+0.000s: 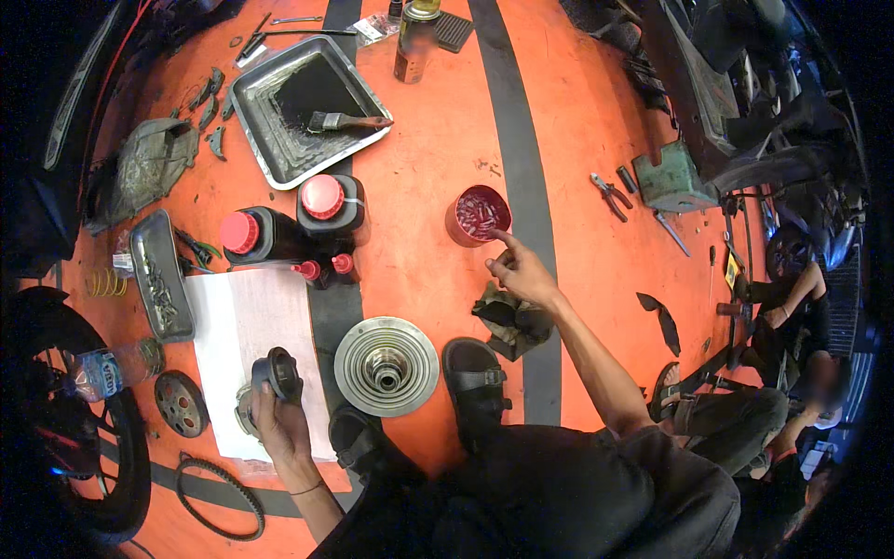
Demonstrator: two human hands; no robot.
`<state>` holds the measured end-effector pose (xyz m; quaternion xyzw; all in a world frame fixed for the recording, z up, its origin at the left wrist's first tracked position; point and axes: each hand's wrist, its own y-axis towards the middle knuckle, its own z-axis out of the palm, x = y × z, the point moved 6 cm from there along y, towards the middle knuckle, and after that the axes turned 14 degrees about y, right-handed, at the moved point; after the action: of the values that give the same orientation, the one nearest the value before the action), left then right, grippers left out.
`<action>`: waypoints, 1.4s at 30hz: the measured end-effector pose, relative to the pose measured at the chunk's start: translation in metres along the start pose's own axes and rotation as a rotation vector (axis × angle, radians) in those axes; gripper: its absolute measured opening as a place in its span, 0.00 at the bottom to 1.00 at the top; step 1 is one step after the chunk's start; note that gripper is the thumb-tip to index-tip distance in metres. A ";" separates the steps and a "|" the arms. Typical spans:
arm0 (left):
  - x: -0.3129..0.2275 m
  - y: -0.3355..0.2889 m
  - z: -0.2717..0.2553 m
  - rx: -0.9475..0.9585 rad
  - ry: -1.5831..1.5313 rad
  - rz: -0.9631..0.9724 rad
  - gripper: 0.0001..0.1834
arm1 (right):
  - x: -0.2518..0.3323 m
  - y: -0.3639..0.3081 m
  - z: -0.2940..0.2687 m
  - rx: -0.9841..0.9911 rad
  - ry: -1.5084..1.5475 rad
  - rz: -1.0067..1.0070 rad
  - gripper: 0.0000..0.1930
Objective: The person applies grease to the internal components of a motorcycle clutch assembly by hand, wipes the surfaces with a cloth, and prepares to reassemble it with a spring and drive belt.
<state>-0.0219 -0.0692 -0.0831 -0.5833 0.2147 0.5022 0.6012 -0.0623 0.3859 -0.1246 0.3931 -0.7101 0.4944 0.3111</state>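
My left hand (282,430) is closed around a dark, round, cup-shaped part (278,371), holding it over a white sheet (270,326). Beside that hand, another round metal piece (245,410) lies on the sheet, partly hidden by my fingers. The index finger of my right hand (524,272) reaches out to the near rim of a red cup (456,224), and its other fingers are loosely bent around nothing visible. Small pale pieces show inside the cup. Between my feet sits a ringed metal disc (346,368) with a raised hub.
Black bottles with red caps (323,197) stand beyond the sheet. A brush (349,122) rests on a dirty metal tray (237,88). A dark cloth (517,324) lies under my right forearm. Pliers (611,196) are farther right. Someone else (745,419) sits at the right edge.
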 end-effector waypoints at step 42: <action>-0.037 -0.020 0.057 0.323 -0.242 -0.025 0.30 | 0.152 -0.126 0.191 1.097 0.414 -0.170 0.42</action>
<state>-0.0380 -0.0265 -0.0290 -0.4172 0.2113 0.5201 0.7147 -0.0391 0.1413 -0.0012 0.4473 -0.2413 0.8291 0.2332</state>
